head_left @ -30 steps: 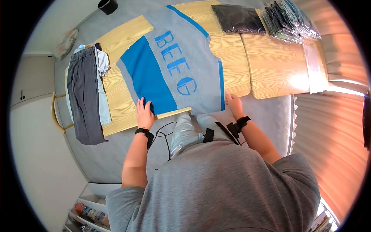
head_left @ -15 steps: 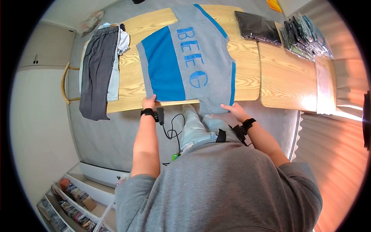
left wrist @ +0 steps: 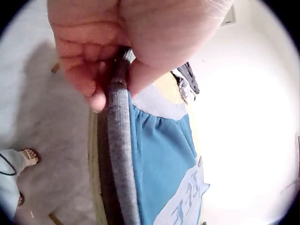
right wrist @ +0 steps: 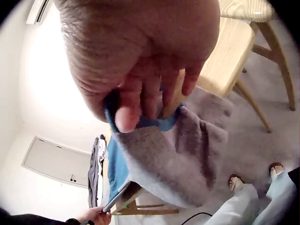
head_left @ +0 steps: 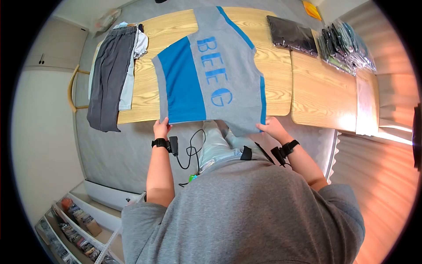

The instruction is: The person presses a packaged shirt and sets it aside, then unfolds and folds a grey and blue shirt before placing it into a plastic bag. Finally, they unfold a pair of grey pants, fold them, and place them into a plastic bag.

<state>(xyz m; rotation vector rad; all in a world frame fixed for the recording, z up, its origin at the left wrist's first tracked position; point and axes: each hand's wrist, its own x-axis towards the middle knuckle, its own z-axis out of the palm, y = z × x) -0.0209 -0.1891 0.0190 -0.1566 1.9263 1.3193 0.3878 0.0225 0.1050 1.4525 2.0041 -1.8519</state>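
Grey-and-blue top (head_left: 209, 79) is laid out across the tabletop (head_left: 145, 88), directly in front of me, spanning the gap between my two hands. Letters run down its grey part from far side to near; blue panel sits left of them.

Left hand (head_left: 161, 130): pinching the grey ribbed band (left wrist: 123, 150) at the near-left corner, thumb one side, fingers the other. Rest of the top extends forward and right from that grip.

Right hand (head_left: 273, 127): pinching the near-right corner by the blue trim (head_left: 263, 99), fingers curled over the edge. Body of the top is left and forward of it. Near edge overhangs the tabletop between the grips, grey fabric drooping above my legs by the right hand.

Also on the tabletop: dark grey trousers (head_left: 107, 83) far left, bagged dark clothing (head_left: 292, 36) at the far right.
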